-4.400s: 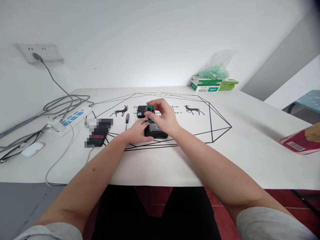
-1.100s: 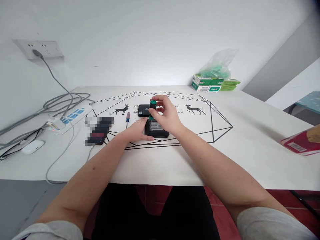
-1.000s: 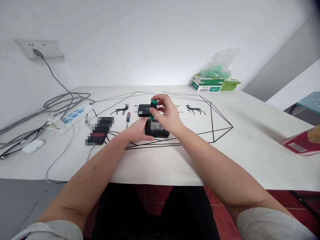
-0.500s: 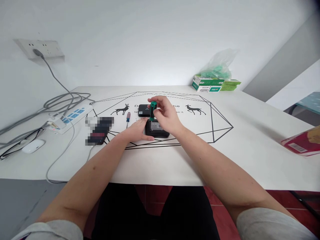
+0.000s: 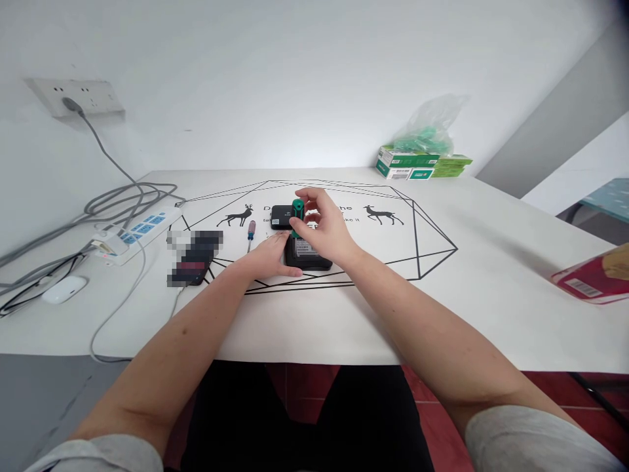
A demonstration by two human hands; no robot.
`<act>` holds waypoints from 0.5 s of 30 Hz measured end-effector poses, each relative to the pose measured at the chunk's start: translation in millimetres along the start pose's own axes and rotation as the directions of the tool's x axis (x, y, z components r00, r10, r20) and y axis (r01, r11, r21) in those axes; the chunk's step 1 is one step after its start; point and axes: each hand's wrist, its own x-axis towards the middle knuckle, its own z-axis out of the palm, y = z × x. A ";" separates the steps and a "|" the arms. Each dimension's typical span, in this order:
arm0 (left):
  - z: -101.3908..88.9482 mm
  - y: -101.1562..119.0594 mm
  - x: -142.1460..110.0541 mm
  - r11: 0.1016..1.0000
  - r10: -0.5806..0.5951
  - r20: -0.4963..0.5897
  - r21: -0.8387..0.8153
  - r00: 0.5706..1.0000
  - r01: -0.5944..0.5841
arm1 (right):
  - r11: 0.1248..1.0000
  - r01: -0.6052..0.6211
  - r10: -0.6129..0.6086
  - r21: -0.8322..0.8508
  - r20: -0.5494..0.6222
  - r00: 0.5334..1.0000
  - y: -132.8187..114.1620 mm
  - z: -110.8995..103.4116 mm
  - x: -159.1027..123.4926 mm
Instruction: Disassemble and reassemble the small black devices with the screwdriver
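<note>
My right hand (image 5: pixel 328 226) is closed around the green and black handle of a screwdriver (image 5: pixel 297 210). It stands nearly upright over the left part of a small black device (image 5: pixel 314 264), which lies flat and shows a printed label. The tip is hidden from me. My left hand (image 5: pixel 268 255) grips the device at its left side, thumb along the front edge and fingers at the far corner. Just behind lies a flat black cover-like piece (image 5: pixel 281 216) with a small white sticker, partly hidden by the screwdriver. A smaller screwdriver (image 5: pixel 251 231) rests left of my left hand.
A phone (image 5: pixel 199 259), partly pixelated, lies to the left with a cable. Beyond it are a power strip (image 5: pixel 147 229), coiled cords and a white earbud case (image 5: pixel 65 289). Green boxes (image 5: pixel 410 160) stand at the back right, and a red packet (image 5: pixel 592 275) at the right edge.
The screwdriver, tilted earlier, now stands more upright over the device. My right fingers have shifted round its handle, opening and closing on it. My left hand has stayed in place.
</note>
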 end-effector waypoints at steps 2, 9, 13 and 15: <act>0.2 -0.9 0.0 1.000 0.005 -0.001 0.003 1.000 -0.005 | 1.000 -0.003 0.003 0.002 0.000 1.000 -1.3 -0.6 0.3; -1.8 -0.4 -0.9 0.998 -0.049 0.039 0.049 0.998 0.047 | 1.000 -0.011 0.012 0.021 -0.017 1.000 -4.9 -3.2 1.5; -1.4 -1.2 -1.6 0.997 -0.062 0.044 0.051 0.997 0.059 | 1.000 -0.015 0.015 0.022 -0.033 0.999 -4.3 -3.8 1.4; -0.6 -2.4 -1.3 0.999 -0.037 0.031 0.038 0.999 0.036 | 1.000 -0.014 0.015 0.022 -0.033 0.999 -3.7 -3.4 1.1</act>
